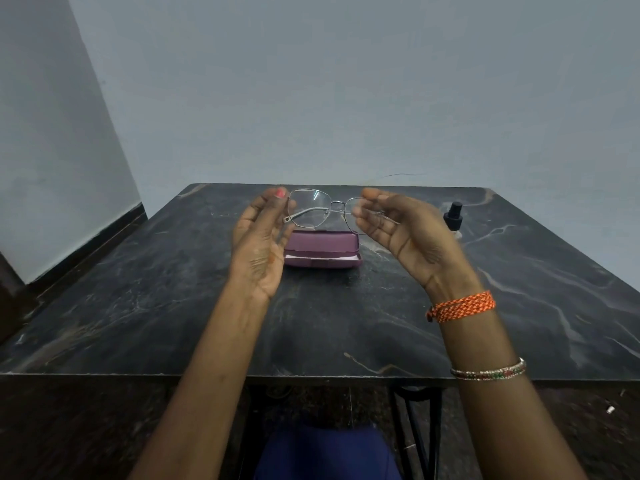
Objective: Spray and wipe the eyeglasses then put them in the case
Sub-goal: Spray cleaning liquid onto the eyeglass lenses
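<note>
Metal-framed glasses hang in the air above the table, held between both hands. The left hand pinches the frame's left end between thumb and fingertips, palm turned inward, one pink-painted nail showing at the top. The right hand grips the right end, its fingers curled round the hinge and temple there, palm facing left. The lenses look clear and face away from the camera. The temples are folded in behind the lenses, at least on the left side; the right temple is partly hidden by the fingers.

Directly below the glasses and a little nearer the camera lies the purple case, open, its lid raised at the back and its tray toward the person. It sits near the middle of the dark, marbled tabletop. The glasses are apart from the case, not touching it.

Right of the right hand, toward the far edge, stands a small spray bottle with a black top; its lower part is hidden behind the hand.

An orange braided thread circles the right wrist, and a thin beaded bangle sits lower on that forearm. A pale wall rises behind the table. I cannot make out any cloth.
</note>
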